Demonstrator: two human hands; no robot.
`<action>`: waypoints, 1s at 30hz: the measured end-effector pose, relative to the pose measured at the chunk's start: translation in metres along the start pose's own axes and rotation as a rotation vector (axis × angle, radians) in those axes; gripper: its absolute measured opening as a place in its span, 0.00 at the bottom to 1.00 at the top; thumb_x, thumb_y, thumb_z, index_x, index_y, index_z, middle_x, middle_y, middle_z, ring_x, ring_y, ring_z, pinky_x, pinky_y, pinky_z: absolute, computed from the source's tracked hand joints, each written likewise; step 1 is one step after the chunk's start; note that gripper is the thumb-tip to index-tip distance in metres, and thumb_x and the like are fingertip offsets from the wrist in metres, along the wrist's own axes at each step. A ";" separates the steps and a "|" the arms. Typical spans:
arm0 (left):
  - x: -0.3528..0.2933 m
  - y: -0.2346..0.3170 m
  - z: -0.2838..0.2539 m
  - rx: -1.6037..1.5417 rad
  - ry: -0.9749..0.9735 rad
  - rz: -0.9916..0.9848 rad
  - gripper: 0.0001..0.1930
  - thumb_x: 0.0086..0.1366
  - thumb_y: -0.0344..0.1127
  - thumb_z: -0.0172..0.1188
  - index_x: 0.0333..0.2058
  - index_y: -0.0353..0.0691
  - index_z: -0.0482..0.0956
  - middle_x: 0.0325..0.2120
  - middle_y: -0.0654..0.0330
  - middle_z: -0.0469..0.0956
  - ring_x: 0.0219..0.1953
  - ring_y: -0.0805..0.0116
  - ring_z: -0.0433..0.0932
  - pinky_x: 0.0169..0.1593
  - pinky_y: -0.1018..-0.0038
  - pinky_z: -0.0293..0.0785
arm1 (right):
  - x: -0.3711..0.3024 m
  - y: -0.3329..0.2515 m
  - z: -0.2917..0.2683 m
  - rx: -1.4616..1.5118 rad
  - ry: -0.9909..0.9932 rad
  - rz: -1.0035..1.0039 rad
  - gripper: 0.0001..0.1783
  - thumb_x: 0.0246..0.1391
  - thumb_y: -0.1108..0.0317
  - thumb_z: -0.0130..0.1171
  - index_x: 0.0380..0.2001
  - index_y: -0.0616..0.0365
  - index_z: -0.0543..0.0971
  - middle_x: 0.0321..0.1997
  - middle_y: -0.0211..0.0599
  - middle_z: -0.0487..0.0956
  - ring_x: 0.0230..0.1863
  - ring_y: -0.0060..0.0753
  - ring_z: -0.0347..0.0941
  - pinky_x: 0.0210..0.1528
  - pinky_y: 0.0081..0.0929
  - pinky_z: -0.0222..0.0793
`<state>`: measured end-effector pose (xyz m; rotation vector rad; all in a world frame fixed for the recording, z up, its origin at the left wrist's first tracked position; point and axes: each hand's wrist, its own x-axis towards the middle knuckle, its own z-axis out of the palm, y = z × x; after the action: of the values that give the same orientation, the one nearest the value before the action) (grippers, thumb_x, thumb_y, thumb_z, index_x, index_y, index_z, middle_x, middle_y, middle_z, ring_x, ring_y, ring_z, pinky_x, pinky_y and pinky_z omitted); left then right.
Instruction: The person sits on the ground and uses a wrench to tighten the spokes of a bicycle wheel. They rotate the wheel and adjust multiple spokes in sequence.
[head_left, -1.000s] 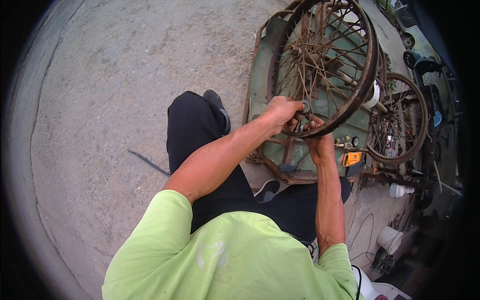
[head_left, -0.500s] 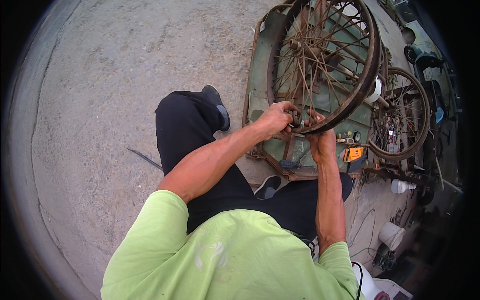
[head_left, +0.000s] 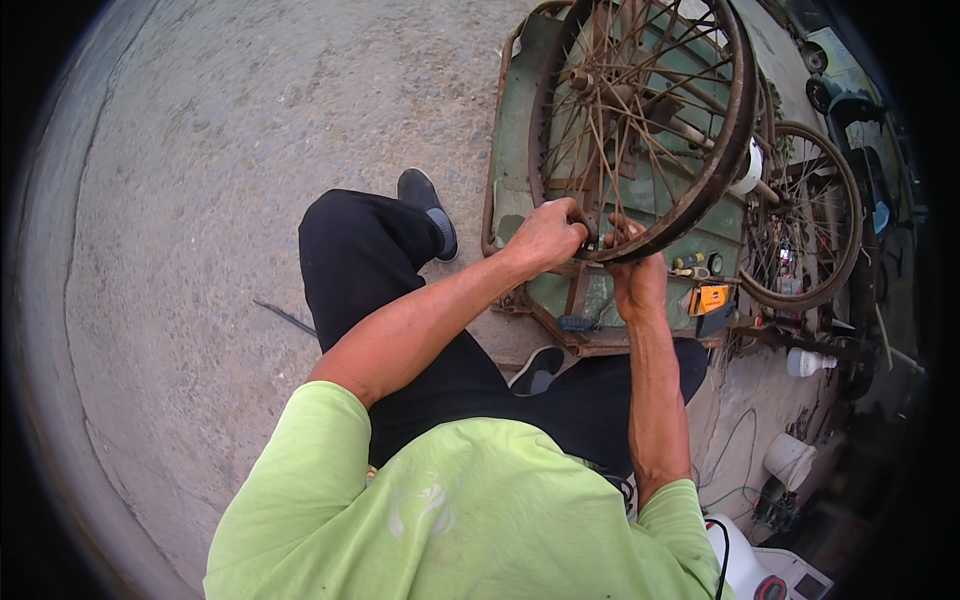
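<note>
A rusty spoked wheel (head_left: pixel 742 120) without a tire stands upright over an overturned green cart body (head_left: pixel 530 130). At the wheel's lowest part, my left hand (head_left: pixel 545 237) comes in from the left, its thumb and forefinger pinched on a small dark piece beside the rim that I cannot make out. My right hand (head_left: pixel 640 284) is curled round the rim from beneath and to the right. Its fingertips reach up among the lower spokes (head_left: pixel 618 150). The two hands are a short way apart, on either side of the rim's bottom.
On the cart's near right part lie an orange-yellow box (head_left: pixel 709 299), a small round gauge-like thing (head_left: pixel 714 263) and a dark blue-grey object (head_left: pixel 577 323). A second spoked wheel (head_left: pixel 853 215) stands at the right. White containers (head_left: pixel 790 460) sit on the ground lower right; a dark strip (head_left: pixel 285 318) lies at left.
Both hands stay at the bottom of the rim. My left hand's fingers have shifted slightly at the rim, and my right hand has turned a little. The whole view has moved slightly.
</note>
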<state>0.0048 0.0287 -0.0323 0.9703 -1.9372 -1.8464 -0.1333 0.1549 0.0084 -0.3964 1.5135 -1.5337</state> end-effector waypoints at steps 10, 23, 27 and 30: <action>0.008 0.006 -0.018 0.063 -0.191 0.071 0.24 0.65 0.34 0.58 0.57 0.27 0.77 0.44 0.42 0.83 0.45 0.52 0.82 0.50 0.62 0.76 | -0.002 -0.002 0.009 -0.036 0.161 -0.139 0.23 0.72 0.60 0.53 0.60 0.66 0.74 0.50 0.38 0.79 0.52 0.27 0.76 0.52 0.23 0.71; 0.014 0.005 -0.026 -0.467 -0.603 0.016 0.27 0.72 0.54 0.64 0.54 0.33 0.79 0.28 0.66 0.75 0.26 0.79 0.71 0.30 0.78 0.68 | 0.000 -0.027 0.034 0.115 0.208 -0.250 0.29 0.72 0.48 0.47 0.63 0.59 0.74 0.59 0.37 0.79 0.59 0.34 0.75 0.55 0.31 0.67; 0.015 0.002 -0.016 -0.505 -0.555 0.074 0.28 0.70 0.59 0.65 0.47 0.36 0.80 0.27 0.68 0.73 0.26 0.79 0.71 0.28 0.79 0.66 | 0.001 -0.031 0.047 0.181 0.265 -0.255 0.28 0.72 0.47 0.44 0.59 0.58 0.77 0.55 0.34 0.81 0.57 0.32 0.75 0.53 0.29 0.66; 0.011 0.008 -0.015 -0.482 -0.517 0.060 0.28 0.69 0.62 0.65 0.44 0.37 0.80 0.26 0.68 0.72 0.26 0.79 0.71 0.28 0.78 0.65 | 0.003 -0.034 0.054 0.212 0.305 -0.268 0.28 0.72 0.47 0.43 0.58 0.57 0.78 0.54 0.33 0.82 0.56 0.31 0.76 0.53 0.29 0.66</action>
<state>0.0046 0.0101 -0.0255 0.2988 -1.5897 -2.5385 -0.1061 0.1136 0.0487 -0.2574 1.5514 -2.0189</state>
